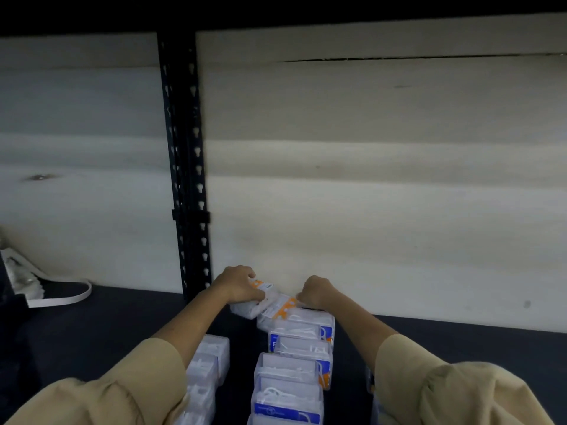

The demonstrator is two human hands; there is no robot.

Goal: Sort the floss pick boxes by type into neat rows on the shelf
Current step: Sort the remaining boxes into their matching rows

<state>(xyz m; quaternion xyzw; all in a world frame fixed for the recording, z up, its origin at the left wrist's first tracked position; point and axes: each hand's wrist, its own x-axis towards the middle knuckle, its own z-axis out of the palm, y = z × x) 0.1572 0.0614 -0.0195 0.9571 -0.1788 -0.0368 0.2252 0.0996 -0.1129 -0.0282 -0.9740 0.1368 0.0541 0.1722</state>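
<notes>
Left hand (237, 285) curls round an orange-labelled box (249, 303) lying askew at the back of the shelf (92, 326), just beside the right hand (316, 292), whose curled fingers grip a second orange box (283, 309) tilted on the far end of the blue-labelled row (294, 366) running back toward the person.

We saw clear boxes (288, 406) with blue labels in rows on the black shelf (122, 326); the orange-labelled boxes (267, 297) at its back edge were white and clear; the post (187, 167) was black, patterned with keyhole slots; our sleeves (129, 391) were tan.
</notes>
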